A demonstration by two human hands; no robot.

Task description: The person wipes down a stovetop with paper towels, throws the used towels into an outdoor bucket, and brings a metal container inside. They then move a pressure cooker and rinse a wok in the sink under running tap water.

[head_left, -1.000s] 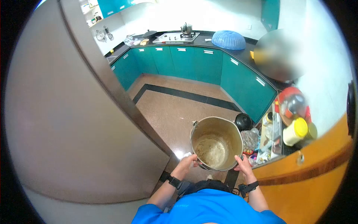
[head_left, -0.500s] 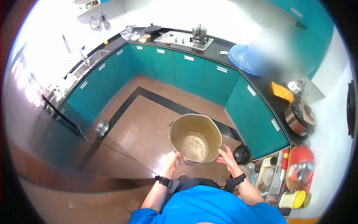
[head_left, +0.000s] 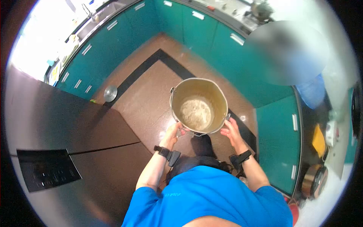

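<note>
A large metal bucket (head_left: 198, 106) with a dull, stained inside and a pale residue on its bottom hangs in front of me over the brown floor. My left hand (head_left: 173, 133) grips its near left rim. My right hand (head_left: 230, 130) holds the near right side, fingers spread against the wall under the handle lug. Both wrists wear black straps. My blue shirt fills the lower middle of the view.
Teal cabinets (head_left: 196, 34) run along the far and right sides under a dark counter (head_left: 317, 125). A dark appliance front with a control panel (head_left: 47, 170) stands at my left. A round metal lid (head_left: 110, 93) lies on the floor by the left cabinets.
I have turned left and moved into the kitchen; the view swung from the stove counter toward the left cabinets. The bucket stays in both hands, carried higher in view.
</note>
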